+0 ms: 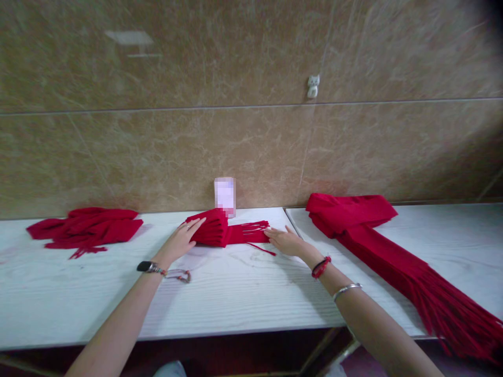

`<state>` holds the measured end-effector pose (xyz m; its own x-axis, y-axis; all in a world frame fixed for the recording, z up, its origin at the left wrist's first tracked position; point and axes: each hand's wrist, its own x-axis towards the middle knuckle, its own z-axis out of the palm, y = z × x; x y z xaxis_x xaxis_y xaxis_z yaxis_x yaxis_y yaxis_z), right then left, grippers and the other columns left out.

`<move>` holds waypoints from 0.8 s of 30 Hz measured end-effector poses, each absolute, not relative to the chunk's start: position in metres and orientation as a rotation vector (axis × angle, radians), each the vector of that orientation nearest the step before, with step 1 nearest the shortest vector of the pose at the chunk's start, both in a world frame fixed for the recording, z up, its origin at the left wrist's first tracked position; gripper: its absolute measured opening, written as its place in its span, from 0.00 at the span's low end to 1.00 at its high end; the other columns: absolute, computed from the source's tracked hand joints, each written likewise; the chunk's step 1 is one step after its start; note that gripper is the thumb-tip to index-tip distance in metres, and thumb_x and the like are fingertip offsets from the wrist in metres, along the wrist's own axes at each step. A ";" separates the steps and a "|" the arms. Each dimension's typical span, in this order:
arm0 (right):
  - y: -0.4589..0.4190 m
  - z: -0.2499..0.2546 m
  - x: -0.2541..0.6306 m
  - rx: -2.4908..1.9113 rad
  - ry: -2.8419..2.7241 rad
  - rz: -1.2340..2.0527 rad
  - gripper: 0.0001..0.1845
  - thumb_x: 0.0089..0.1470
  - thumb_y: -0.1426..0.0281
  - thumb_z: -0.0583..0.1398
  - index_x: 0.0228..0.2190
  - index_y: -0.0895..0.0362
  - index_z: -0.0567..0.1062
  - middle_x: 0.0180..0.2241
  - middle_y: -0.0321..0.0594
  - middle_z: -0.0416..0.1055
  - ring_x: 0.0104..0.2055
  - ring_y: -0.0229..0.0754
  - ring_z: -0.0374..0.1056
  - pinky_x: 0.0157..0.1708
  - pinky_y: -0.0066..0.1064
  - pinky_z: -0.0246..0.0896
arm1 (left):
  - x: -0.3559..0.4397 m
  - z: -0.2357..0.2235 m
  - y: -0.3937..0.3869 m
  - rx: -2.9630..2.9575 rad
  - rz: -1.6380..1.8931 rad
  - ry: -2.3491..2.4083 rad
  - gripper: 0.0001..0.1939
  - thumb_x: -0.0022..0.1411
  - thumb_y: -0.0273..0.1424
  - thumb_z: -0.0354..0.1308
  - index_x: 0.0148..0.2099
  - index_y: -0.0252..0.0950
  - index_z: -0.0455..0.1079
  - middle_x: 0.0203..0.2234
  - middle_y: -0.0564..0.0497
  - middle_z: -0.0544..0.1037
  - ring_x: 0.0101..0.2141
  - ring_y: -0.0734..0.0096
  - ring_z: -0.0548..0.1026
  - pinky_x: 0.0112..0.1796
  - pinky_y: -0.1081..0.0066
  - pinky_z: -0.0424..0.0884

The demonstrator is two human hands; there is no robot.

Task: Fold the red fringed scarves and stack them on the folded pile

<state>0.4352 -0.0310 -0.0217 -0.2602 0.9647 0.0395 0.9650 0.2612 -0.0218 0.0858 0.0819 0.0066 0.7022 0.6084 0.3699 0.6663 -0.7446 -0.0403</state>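
A red scarf lies in the middle of the white tabletop, pleated into a thick stack on its left. Its flat end with loose fringe stretches to the right, and one strand strays toward the front. My left hand rests on the stack's left side, fingers extended over the top and thumb apart along the front. My right hand touches the fringe tips, its fingers stretched out and thumb raised away. Neither hand is wrapped round the cloth.
A crumpled red scarf lies at the left. Another long red scarf runs along the right, its fringe hanging past the front edge. A small blurred pinkish-white card or box leans on the tiled wall. A white cat-shaped hook is fixed above.
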 end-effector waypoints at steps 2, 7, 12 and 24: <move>-0.032 -0.021 0.439 -1.919 -2.449 -0.001 0.25 0.60 0.69 0.41 0.58 0.54 0.57 0.59 0.44 0.53 0.61 0.47 0.48 0.55 0.58 0.41 | 0.072 0.004 0.087 -2.690 -0.508 -1.100 0.38 0.50 0.19 0.48 0.64 0.34 0.46 0.58 0.45 0.58 0.56 0.62 0.59 0.56 0.60 0.54; -0.037 -0.024 0.461 -2.042 -2.355 -0.087 0.24 0.59 0.72 0.43 0.55 0.53 0.62 0.57 0.46 0.58 0.59 0.48 0.53 0.54 0.56 0.45 | 0.051 0.001 0.095 -2.668 -0.497 -1.172 0.39 0.48 0.19 0.48 0.64 0.35 0.47 0.58 0.47 0.59 0.56 0.61 0.60 0.55 0.60 0.56; -0.041 -0.022 0.468 -2.002 -2.320 -0.211 0.20 0.58 0.73 0.46 0.48 0.54 0.70 0.50 0.46 0.68 0.57 0.49 0.56 0.55 0.56 0.42 | 0.055 0.005 0.087 -2.675 -0.430 -1.125 0.38 0.47 0.18 0.48 0.63 0.35 0.50 0.58 0.47 0.59 0.56 0.63 0.59 0.56 0.61 0.53; -0.016 -0.032 0.393 -1.623 -2.435 -0.178 0.26 0.60 0.65 0.47 0.58 0.56 0.55 0.60 0.47 0.52 0.62 0.50 0.46 0.56 0.51 0.44 | 0.076 0.005 0.067 -2.490 -0.364 -1.106 0.40 0.52 0.26 0.57 0.64 0.40 0.45 0.62 0.45 0.51 0.61 0.55 0.47 0.57 0.50 0.43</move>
<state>0.3932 -0.0161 -0.0318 -0.3720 0.8968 0.2396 0.9221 0.3866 -0.0155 0.0764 0.0670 0.0052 0.6548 0.6507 0.3845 0.7520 -0.6123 -0.2443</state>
